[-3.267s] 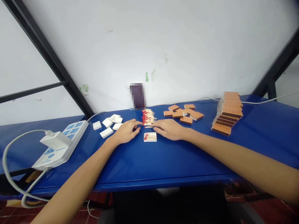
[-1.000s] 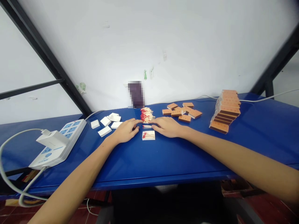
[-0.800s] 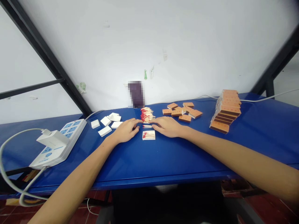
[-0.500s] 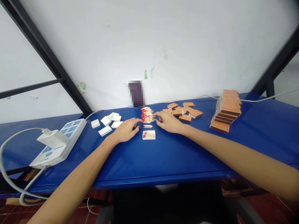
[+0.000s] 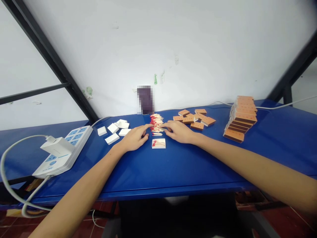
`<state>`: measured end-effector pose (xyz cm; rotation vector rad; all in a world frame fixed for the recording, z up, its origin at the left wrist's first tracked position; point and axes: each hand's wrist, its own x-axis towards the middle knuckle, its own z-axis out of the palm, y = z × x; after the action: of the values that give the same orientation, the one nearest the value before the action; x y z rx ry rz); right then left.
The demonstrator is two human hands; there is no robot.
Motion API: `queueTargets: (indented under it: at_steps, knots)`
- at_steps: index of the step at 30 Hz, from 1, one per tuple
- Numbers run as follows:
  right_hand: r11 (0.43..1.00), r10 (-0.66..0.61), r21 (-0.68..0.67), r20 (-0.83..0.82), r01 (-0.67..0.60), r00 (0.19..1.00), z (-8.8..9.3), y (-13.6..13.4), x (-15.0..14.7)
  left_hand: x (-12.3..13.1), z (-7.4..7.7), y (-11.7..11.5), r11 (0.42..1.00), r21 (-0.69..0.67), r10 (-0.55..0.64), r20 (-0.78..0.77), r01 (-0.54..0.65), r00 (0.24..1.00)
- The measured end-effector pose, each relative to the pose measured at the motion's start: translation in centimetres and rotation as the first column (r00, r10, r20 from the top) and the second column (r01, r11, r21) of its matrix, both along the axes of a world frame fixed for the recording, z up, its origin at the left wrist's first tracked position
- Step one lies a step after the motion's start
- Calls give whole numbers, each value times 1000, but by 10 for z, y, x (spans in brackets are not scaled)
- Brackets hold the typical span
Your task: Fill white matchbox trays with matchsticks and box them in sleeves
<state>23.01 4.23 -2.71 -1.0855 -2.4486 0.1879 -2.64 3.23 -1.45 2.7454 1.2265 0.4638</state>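
No text can be read — the markings on the orange matchboxes (image 5: pixel 197 126), power strip (image 5: pixel 61 162) and white charger (image 5: pixel 58 147) are too small or blurred.

We see bright, diffuse light across the white wall (image 5: pixel 203 53), deep shadow beneath the worktop (image 5: pixel 178 172), wide-angle stretching towards the edges, and a dark patch (image 5: pixel 146 100) broken into coarse pixels.
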Motion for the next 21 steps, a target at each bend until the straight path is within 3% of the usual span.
queueTargets:
  at_steps: [9,13,15,17,19,21]
  knots:
    - [999,35,16,3,-35,999,0,-1,1,-1,-3,1,1000,10,-19,36,18,999]
    - [997,74,24,44,-75,996,0,0,1,12,22,-14,997,-69,29,177,-17,984]
    - [996,83,23,70,-85,994,0,0,1,23,43,-39,983,-182,40,269,10,962]
    - [996,80,17,94,-82,992,0,0,1,34,58,-79,933,-338,-5,330,123,944]
    - [998,65,10,110,-66,992,0,0,1,41,60,-126,789,-506,-163,375,349,913]
    - [999,41,3,119,-42,992,1,0,0,43,47,-173,655,-554,-241,492,514,837]
